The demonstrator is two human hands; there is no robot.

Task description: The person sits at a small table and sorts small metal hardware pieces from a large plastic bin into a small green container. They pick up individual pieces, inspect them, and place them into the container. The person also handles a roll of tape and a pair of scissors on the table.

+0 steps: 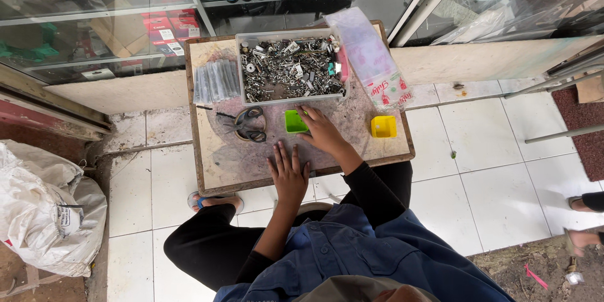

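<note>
Green plastic marks the small square tray (295, 121) that sits near the middle of the worn wooden worktop (214, 170), and the right hand (323, 131) rests just at its 3 o'clock edge, fingers (309, 115) loosely curled over the tray's corner and touching it; whether they pinch anything small there cannot be told. The left hand (288, 172) lies flat at 6 o'clock from the tray, near the worktop's front edge, fingers spread and straight, holding nothing. At 12 o'clock from the tray stands a clear rectangular bin (290, 68) filled with grey metal screws and small parts, with a red piece against its right wall. A pair of black-handled scissors (246, 124) lies at 9 o'clock from the tray, just beside it. A bundle of clear little bags (216, 80) rests at 9 o'clock from the bin. A yellow tray (383, 126) sits at 3 o'clock from the right hand, well apart from the green one, and a clear plastic bag with red print (371, 60) leans over the worktop's far right corner. The person wears a blue shirt over black sleeves and sits on a white tiled floor (478, 170); a white sack (47, 211) lies at 9 o'clock, off the worktop.
</note>
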